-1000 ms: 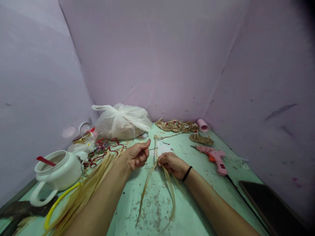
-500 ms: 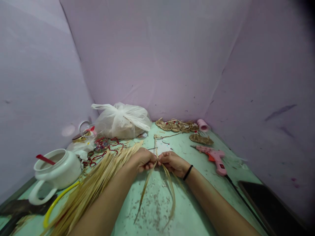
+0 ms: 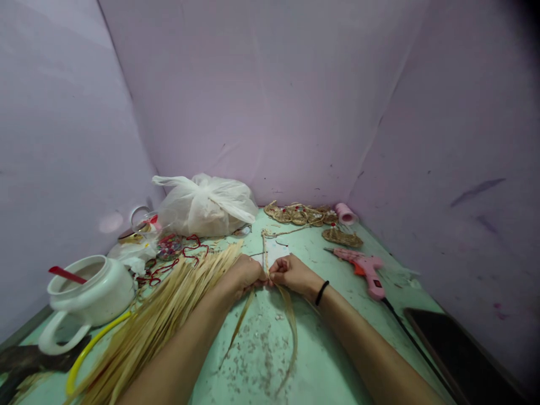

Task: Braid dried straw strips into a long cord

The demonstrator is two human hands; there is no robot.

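In the head view, my left hand (image 3: 248, 274) and my right hand (image 3: 294, 273) meet at the middle of the table, fingertips almost touching. Both are closed in a pinch on the lower end of a thin straw braid (image 3: 265, 250), which runs away from me up the table. Loose straw strands (image 3: 291, 323) hang toward me from below the fingers, one on the left and one on the right. The exact crossing of the strands is hidden by my fingertips. Beside my left forearm lies a thick bundle of dry straw strips (image 3: 169, 315).
On the left stand a white pot (image 3: 95, 292), a yellow hoop (image 3: 78, 360) and red yarn (image 3: 160, 273). A tied plastic bag (image 3: 206, 208) sits at the back. Coiled straw pieces (image 3: 295, 214), a pink spool (image 3: 345, 214), a pink glue gun (image 3: 367, 267) and a dark flat slab (image 3: 459, 354) lie rightward.
My hands have shifted slightly, with the right fingers curling more over the braid. The loose strands have swung a little. The whole view has moved slightly.
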